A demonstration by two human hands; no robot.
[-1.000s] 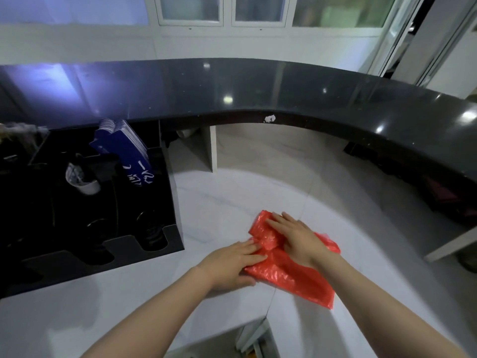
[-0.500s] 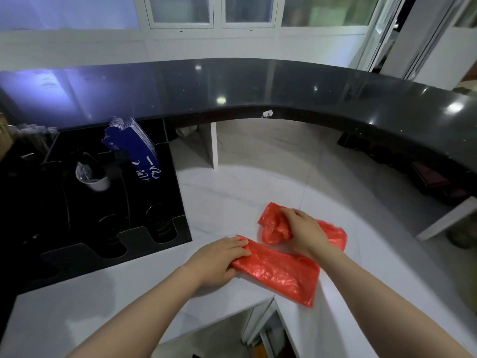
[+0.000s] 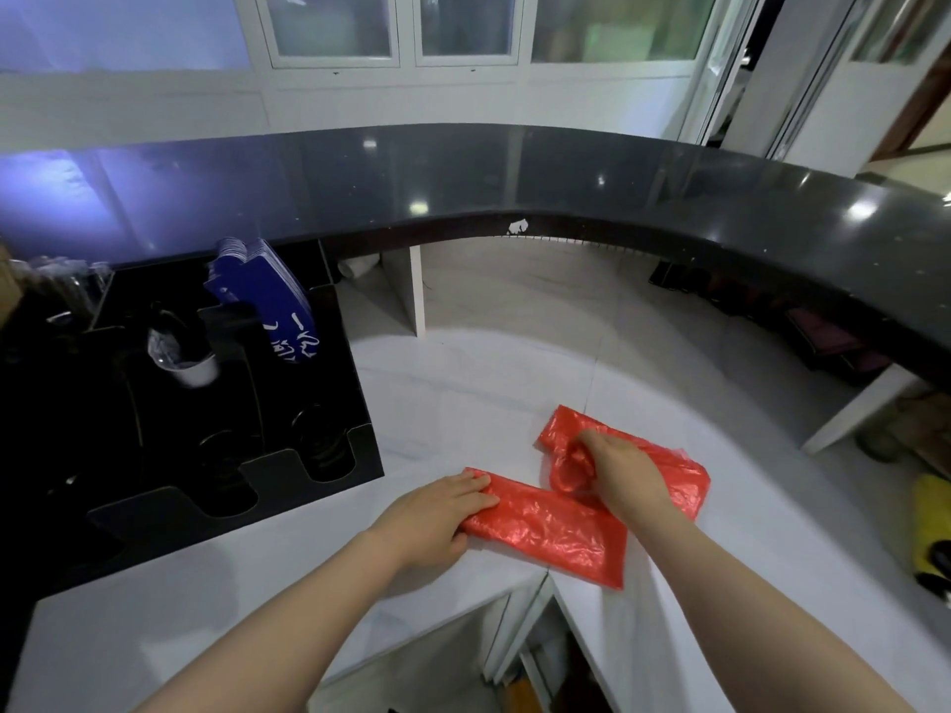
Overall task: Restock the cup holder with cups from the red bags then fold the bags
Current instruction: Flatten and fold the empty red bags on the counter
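A crinkled red plastic bag (image 3: 561, 530) lies flat on the white counter (image 3: 463, 398) near its front edge. My left hand (image 3: 437, 517) presses flat on the bag's left end. My right hand (image 3: 622, 470) grips a bunched handle part of red plastic at the bag's far side, with more red bag (image 3: 674, 478) spread under and behind it. The black cup holder (image 3: 216, 403) stands to the left, with round slots along its front. A white cup (image 3: 193, 365) sits in one slot further back.
A stack of blue printed cards (image 3: 267, 295) leans in the holder's back compartment. A dark curved raised counter (image 3: 514, 177) wraps around the far side. A yellow object (image 3: 931, 527) lies at the right edge. An open gap with shelves sits below the counter's front corner.
My right hand has drawn the bunched red plastic to the right, away from the left hand, so the bag spreads wider. The left hand stays pressed on the bag's left end.
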